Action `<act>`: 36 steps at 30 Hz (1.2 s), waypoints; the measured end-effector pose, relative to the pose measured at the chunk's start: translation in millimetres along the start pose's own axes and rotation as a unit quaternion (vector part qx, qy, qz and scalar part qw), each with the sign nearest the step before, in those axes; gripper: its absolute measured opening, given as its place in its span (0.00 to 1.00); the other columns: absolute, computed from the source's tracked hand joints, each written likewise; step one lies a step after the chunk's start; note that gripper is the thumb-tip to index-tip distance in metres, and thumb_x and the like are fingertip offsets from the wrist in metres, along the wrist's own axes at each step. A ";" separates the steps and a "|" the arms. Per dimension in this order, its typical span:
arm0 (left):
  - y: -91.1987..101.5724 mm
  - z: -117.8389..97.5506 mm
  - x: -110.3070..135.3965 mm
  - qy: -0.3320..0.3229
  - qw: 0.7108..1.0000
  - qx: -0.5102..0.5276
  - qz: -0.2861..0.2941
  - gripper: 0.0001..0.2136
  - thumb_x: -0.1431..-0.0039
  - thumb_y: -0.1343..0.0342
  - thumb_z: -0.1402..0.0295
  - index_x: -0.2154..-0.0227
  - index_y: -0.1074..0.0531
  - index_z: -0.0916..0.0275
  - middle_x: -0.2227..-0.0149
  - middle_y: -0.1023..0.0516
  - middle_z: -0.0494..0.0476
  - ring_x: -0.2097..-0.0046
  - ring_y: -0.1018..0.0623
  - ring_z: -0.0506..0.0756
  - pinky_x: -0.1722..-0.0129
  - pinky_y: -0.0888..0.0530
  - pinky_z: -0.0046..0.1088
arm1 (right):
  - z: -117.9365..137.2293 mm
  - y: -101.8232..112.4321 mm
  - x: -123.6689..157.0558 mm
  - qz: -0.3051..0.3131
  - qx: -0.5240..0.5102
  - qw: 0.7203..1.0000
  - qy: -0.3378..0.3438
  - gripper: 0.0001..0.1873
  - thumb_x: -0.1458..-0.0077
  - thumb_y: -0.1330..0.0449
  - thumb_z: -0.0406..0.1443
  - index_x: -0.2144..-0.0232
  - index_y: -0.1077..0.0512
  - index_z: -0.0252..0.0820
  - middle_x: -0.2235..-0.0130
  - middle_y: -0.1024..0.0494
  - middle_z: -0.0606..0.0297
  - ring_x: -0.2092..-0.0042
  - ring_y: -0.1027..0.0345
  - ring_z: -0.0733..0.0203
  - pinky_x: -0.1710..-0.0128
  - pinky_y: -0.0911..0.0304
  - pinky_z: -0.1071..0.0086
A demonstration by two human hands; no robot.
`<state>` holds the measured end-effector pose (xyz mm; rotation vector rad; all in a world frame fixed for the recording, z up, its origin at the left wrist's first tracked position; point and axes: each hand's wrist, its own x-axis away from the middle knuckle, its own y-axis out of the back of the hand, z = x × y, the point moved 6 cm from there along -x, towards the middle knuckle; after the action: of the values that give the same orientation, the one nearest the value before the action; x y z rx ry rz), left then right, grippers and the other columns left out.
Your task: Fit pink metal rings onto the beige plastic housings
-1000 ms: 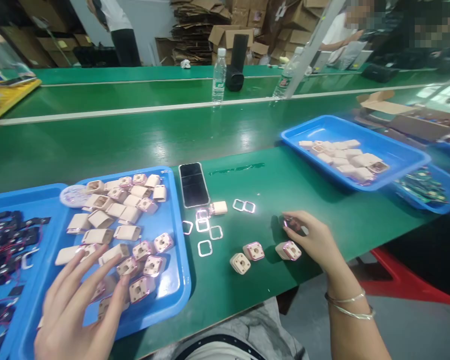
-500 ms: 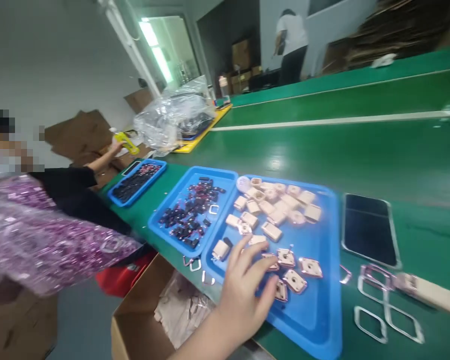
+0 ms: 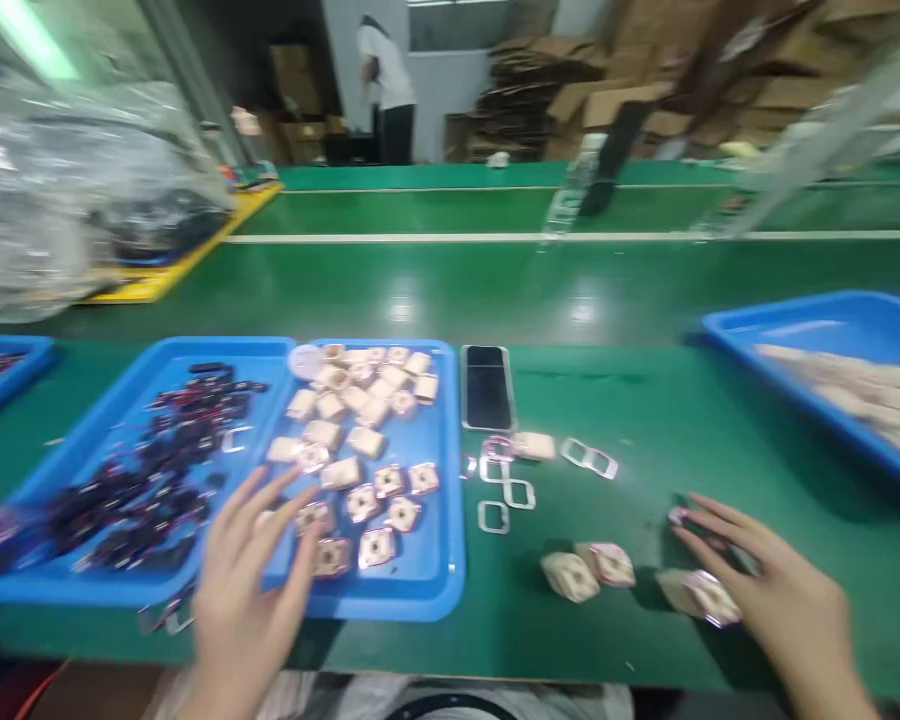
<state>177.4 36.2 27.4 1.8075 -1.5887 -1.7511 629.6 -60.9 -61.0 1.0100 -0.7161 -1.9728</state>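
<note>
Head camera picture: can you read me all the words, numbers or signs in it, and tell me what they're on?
There are none I can read.
Bottle: too blurred to read.
Phone: dark screen, no words I can make out.
Pale blocks: no letters or numbers I can see.
Cardboard stack: too blurred to read.

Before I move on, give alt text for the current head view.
A person's left hand spreads over a blue tray of cream housings; the right hand is beside another housing on a green bench. Between them lie a smartphone and loose frames.
</note>
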 end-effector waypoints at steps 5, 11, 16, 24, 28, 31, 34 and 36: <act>-22.8 32.7 7.0 -0.038 0.999 0.022 -0.002 0.15 0.40 0.42 0.66 0.50 0.27 0.48 0.51 0.23 0.57 0.42 0.26 0.70 0.41 0.31 0.62 | -18.1 -2.8 -3.1 -0.010 -0.014 0.999 -0.035 0.26 0.40 0.43 0.58 0.72 0.22 0.45 0.55 0.19 0.53 0.52 0.25 0.44 0.51 0.29 0.48; -36.3 33.0 1.6 -0.052 0.998 0.033 0.011 0.19 0.40 0.42 0.63 0.46 0.29 0.43 0.51 0.22 0.56 0.43 0.27 0.72 0.41 0.31 0.63 | -22.0 3.2 -10.5 0.018 -0.064 0.994 -0.089 0.24 0.41 0.41 0.55 0.59 0.24 0.42 0.55 0.19 0.53 0.53 0.24 0.46 0.54 0.28 0.52; -53.4 -57.8 -22.6 -0.089 0.981 0.134 0.104 0.11 0.36 0.44 0.67 0.52 0.28 0.55 0.55 0.23 0.57 0.52 0.23 0.62 0.50 0.25 0.43 | -15.4 24.4 -15.0 0.033 -0.060 0.991 -0.111 0.24 0.39 0.43 0.51 0.52 0.26 0.37 0.52 0.21 0.49 0.53 0.24 0.45 0.56 0.26 0.54; -89.4 -142.1 -23.3 -0.195 0.938 0.187 0.218 0.08 0.33 0.49 0.72 0.53 0.30 0.63 0.57 0.23 0.59 0.53 0.23 0.60 0.55 0.22 0.40 | 64.6 -20.2 -46.4 0.111 0.035 0.993 -0.018 0.20 0.44 0.40 0.30 0.48 0.27 0.41 0.48 0.23 0.51 0.48 0.28 0.42 0.50 0.29 0.52; -76.5 -130.0 -13.7 -0.160 0.944 0.199 0.209 0.09 0.33 0.47 0.73 0.52 0.30 0.62 0.57 0.23 0.59 0.52 0.24 0.59 0.54 0.23 0.37 | 75.9 -56.0 -54.3 0.132 0.089 0.987 -0.008 0.28 0.50 0.41 0.22 0.45 0.31 0.30 0.52 0.24 0.42 0.52 0.27 0.38 0.55 0.29 0.52; -62.9 -114.1 -3.1 -0.123 0.954 0.201 0.186 0.10 0.34 0.47 0.76 0.52 0.30 0.61 0.56 0.22 0.58 0.49 0.25 0.57 0.49 0.25 0.34 | 72.8 -69.1 -52.2 0.134 0.109 0.985 0.001 0.21 0.52 0.41 0.22 0.55 0.27 0.37 0.58 0.23 0.50 0.58 0.27 0.43 0.60 0.30 0.56; -48.1 -91.0 3.2 -0.100 0.966 0.187 0.147 0.11 0.35 0.47 0.78 0.52 0.29 0.61 0.56 0.22 0.57 0.49 0.25 0.55 0.46 0.28 0.31 | 67.3 -73.3 -48.6 0.124 0.116 0.986 0.003 0.10 0.51 0.42 0.26 0.66 0.27 0.41 0.64 0.24 0.55 0.63 0.28 0.47 0.65 0.33 0.60; -36.8 -64.1 0.9 -0.074 0.983 0.129 0.105 0.10 0.35 0.47 0.77 0.54 0.29 0.60 0.56 0.21 0.56 0.50 0.24 0.55 0.47 0.28 0.32 | 62.3 -73.3 -47.1 0.115 0.119 0.986 -0.010 0.05 0.51 0.42 0.29 0.69 0.28 0.41 0.67 0.25 0.55 0.66 0.29 0.47 0.69 0.36 0.61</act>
<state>248.4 17.5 19.4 1.5671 -2.0655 -1.6827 565.9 25.1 -65.0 0.9974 -1.0508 -1.7282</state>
